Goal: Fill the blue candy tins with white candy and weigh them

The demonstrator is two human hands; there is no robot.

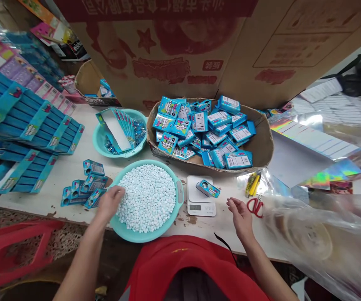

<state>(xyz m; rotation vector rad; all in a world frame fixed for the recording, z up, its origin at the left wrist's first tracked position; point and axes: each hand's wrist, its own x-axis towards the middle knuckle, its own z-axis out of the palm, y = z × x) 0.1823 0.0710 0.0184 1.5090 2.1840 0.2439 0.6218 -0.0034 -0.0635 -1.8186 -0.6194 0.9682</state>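
My left hand (110, 201) is at the left rim of a turquoise basin (182, 196) full of small pale blue-white candies (147, 196). Its fingers are closed together above the candies; what they hold, if anything, is hidden. Just left of it several small blue boxes (94, 168) stand in a cluster. A white digital scale (201, 209) sits right of the basin, with one blue candy box (208, 189) lying tilted on its plate. My right hand (240, 214) hovers right of the scale, fingers loosely bent and apart, with nothing visible in them.
A cut-down cardboard box (260, 154) full of blue boxes stands behind the scale. A smaller turquoise bowl (100, 144) holds flat cartons. Red scissors (255, 207) and a yellow cutter (253, 184) lie at right, beside plastic wrap (318, 234). Stacked display cartons (26, 121) rise at left.
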